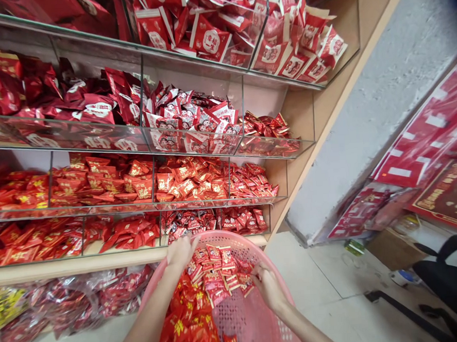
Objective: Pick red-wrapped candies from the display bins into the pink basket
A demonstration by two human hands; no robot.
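A pink perforated plastic basket (pixel 232 236) stands in front of the lowest shelf. My left hand (pixel 180 254) is closed over its far left rim, with the thumb stretched along the edge. Inside, small red packets with pale edges (pixel 215 279) lie in a cluster near the far side. Larger orange-red packets with gold characters (pixel 187 331) fill the left part. My right hand (pixel 267 287) reaches over the right side of the basket, fingertips pinched at a small red packet at the cluster's right edge. Part of that packet is hidden by the fingers.
A wooden shelf unit (pixel 310 179) with clear dividers holds red wrapped packets in several rows. Plastic bags of packets (pixel 59 308) lie under it. To the right are a grey wall (pixel 370 80), red printed sheets (pixel 409 149), a cardboard box (pixel 394 248) and a black chair (pixel 452 281).
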